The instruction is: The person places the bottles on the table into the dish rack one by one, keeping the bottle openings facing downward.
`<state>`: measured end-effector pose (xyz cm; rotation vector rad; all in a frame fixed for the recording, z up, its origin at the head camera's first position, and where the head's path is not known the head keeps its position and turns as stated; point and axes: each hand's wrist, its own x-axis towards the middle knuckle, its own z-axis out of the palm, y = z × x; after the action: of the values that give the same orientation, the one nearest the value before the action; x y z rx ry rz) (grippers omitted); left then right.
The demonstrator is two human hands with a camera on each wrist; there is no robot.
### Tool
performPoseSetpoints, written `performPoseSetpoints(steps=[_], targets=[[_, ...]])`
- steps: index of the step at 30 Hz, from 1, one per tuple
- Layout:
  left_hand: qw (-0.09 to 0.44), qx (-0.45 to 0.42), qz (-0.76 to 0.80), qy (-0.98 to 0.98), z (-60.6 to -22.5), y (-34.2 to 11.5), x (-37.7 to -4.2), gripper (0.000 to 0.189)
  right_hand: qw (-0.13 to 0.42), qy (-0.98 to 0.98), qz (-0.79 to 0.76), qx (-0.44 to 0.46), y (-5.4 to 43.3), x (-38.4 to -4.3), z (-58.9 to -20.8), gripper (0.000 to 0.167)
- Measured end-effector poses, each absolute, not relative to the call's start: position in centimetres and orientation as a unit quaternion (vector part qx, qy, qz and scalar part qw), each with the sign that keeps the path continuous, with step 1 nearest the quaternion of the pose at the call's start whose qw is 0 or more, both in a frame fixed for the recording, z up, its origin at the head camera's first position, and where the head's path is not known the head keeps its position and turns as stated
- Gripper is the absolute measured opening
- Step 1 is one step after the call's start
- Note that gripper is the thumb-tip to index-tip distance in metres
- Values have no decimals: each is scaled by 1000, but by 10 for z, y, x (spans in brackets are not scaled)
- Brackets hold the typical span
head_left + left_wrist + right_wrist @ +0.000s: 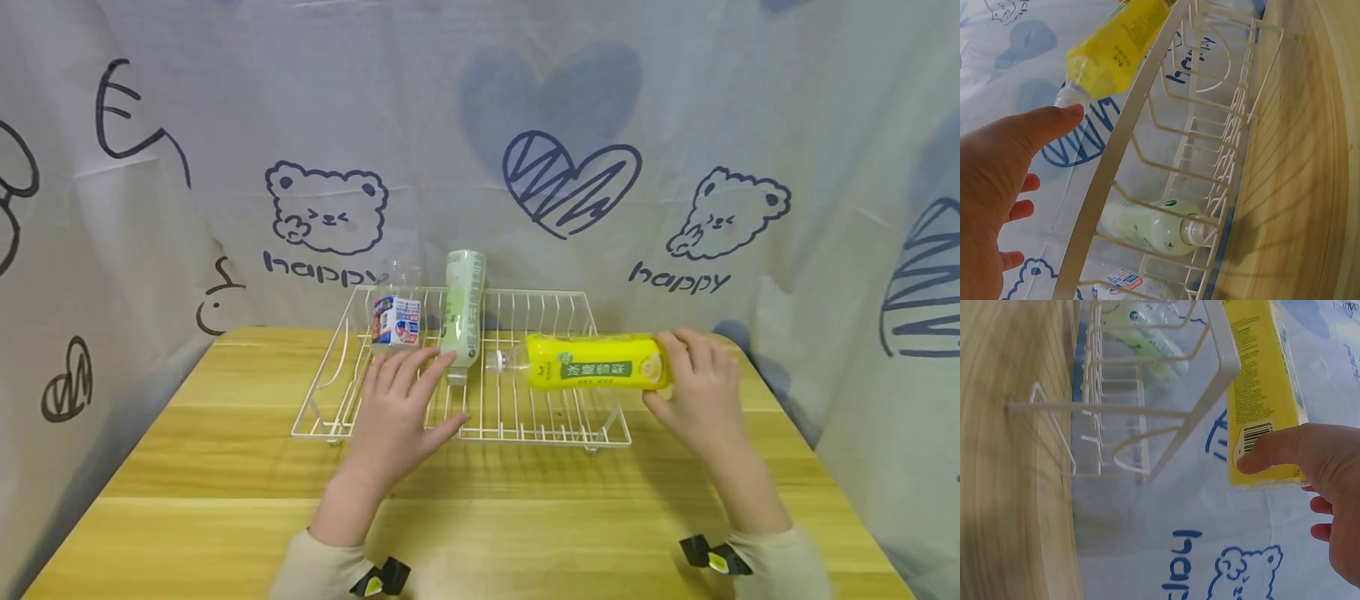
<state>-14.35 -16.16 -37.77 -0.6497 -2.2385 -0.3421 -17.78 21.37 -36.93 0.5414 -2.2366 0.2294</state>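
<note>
My right hand (701, 396) grips a yellow bottle (600, 362) by its base, thumb over the barcode side in the right wrist view. The bottle lies level above the rack's right half, its clear neck pointing left. My left hand (397, 412) is spread over the rack's front left, holding nothing, thumb apart from the fingers. Beyond its fingertips, a pale green bottle (463, 308) leans in the white wire rack (555, 433), cap down toward me. Left of that stands a clear bottle (396, 321) with a blue, red and white label. In the left wrist view the thumb appears near the yellow bottle's neck (1072, 94).
The rack stands on short feet on a wooden table (480, 517), near its far edge. Behind hangs a pale cloth (450, 108) with drawn bears and hearts, and it also closes in both sides.
</note>
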Motion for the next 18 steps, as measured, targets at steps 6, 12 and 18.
performPoseSetpoints(steps=[6,12,18], targets=[[376,-252,-130,-882,-380,-151,-142,83,404,-882,84,228,203,-172,-370,72],[376,-260,-129,-880,-382,-145,-140,83,395,-882,73,248,192,-168,-372,72],[370,-275,-135,-877,-384,-139,-139,82,389,-881,65,259,185,-164,-372,71]])
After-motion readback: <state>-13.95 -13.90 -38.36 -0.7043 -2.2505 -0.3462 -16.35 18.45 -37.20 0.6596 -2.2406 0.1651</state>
